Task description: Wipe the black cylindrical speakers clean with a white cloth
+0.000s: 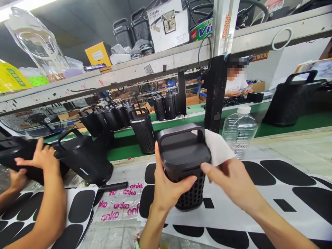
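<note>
In front of me stands a black portable unit (185,152) with a carry handle, a smooth top and a perforated grille. My left hand (168,190) is wrapped round its left side, thumb across the front. Pinched in my right hand (230,180) is a white cloth (219,147), lying against the unit's upper right side. My right fingertips are close to the top rim; whether they touch it I cannot tell. Under the unit lies a white sheet (249,200) bearing black rounded-corner pieces.
At left, a co-worker's hands (44,157) hold another black unit. A tilted black unit (85,159) lies beside them. Further units (142,129) stand on the green belt (121,148). A clear bottle (240,129) stands behind my right hand. A loaded shelf (124,69) crosses above.
</note>
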The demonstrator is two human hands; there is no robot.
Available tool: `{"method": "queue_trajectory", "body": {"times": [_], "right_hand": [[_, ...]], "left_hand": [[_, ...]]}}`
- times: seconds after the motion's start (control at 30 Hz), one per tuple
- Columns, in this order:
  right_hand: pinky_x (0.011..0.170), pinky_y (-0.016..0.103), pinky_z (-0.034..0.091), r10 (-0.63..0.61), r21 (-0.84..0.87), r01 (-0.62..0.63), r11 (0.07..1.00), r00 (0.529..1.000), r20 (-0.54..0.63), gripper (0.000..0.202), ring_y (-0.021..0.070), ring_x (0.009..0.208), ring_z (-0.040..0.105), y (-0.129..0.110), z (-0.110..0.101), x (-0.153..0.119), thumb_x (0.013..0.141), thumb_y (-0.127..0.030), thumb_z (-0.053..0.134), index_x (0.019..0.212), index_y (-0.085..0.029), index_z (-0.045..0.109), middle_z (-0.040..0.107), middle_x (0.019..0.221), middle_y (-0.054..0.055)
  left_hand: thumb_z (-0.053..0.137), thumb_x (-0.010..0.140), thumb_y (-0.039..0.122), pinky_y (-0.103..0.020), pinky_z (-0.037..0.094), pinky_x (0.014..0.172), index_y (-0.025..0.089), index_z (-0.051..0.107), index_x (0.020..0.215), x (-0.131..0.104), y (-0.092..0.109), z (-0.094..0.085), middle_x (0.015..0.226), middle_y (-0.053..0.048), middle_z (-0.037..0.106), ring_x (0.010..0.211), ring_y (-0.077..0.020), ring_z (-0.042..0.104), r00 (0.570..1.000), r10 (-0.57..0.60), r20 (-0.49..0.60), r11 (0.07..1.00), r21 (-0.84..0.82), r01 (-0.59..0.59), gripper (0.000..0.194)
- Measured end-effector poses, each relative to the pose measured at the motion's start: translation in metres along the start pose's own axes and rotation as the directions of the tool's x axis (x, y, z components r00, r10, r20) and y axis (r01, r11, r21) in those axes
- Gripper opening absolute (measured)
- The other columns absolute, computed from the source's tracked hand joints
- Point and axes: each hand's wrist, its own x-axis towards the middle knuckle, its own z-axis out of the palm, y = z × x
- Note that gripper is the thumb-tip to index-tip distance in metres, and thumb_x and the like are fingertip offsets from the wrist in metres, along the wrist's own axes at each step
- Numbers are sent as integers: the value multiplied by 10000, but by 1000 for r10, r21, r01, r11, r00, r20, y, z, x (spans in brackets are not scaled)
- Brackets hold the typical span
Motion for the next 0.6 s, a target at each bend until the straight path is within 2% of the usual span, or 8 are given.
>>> {"method": "queue_trajectory", "body": {"times": [0.1,0.13,0.2,0.27,0.37,0.43,0.5,0.6], "right_hand": [[622,379,575,123,-176,-127,976,992,-35,551,235,630,650,45,-29,4,896,-579,475,1315,-234,575,652,676,23],[721,460,582,145,-308,-142,941,989,-12,531,278,709,678,61,-40,6,873,-598,499,1236,-234,633,671,702,45],[923,658,476,141,-520,-117,846,990,8,508,426,985,663,89,-61,8,715,-620,668,1015,-214,723,722,842,125],[1056,718,326,88,-566,-46,823,995,47,556,493,1242,520,105,-69,5,607,-573,778,1024,-209,732,699,1136,186],[1149,581,310,17,-279,53,959,970,244,897,375,1399,403,106,-49,-7,602,-482,847,1401,-242,518,496,1469,149],[1105,489,412,-35,11,34,999,937,347,1044,332,1337,496,97,-21,-15,547,-505,878,1458,-261,429,519,1449,127],[1022,428,501,-74,177,16,984,944,321,989,314,1238,590,83,4,-19,552,-592,846,1413,-292,463,594,1360,101],[1040,404,491,-98,235,54,971,979,180,817,289,1285,553,60,17,-19,713,-658,711,1407,-324,439,549,1409,86]], "left_hand": [[869,651,419,-398,381,1153,301,25,1558,-10,-13,-6,1499,-120,477,1355,-255,502,1000,24,-2,997,-67,-24,1244],[879,630,440,-409,344,1176,313,7,1556,-15,-19,-10,1538,-122,420,1398,-265,449,1000,14,4,998,-64,-14,1278],[898,579,477,-450,255,1216,308,4,1554,-25,-32,-16,1587,-135,324,1459,-294,347,999,-51,2,999,0,51,1334],[899,541,524,-497,223,1222,267,46,1552,-33,-47,-21,1570,-164,341,1460,-328,336,989,-150,-4,988,46,150,1348],[882,539,552,-536,307,1180,214,121,1535,-36,-61,-23,1464,-188,483,1377,-357,456,975,-212,59,977,37,211,1298],[878,575,496,-532,335,1165,205,149,1530,-32,-56,-21,1457,-185,497,1358,-352,479,977,-175,124,982,97,164,1236],[847,654,423,-521,322,1175,216,126,1546,-24,-35,-17,1497,-169,464,1379,-324,460,977,-162,139,973,190,134,1165],[766,767,401,-485,326,1185,263,135,1560,-11,24,-6,1535,-107,439,1395,-277,446,982,-147,122,966,230,116,1024]]}}
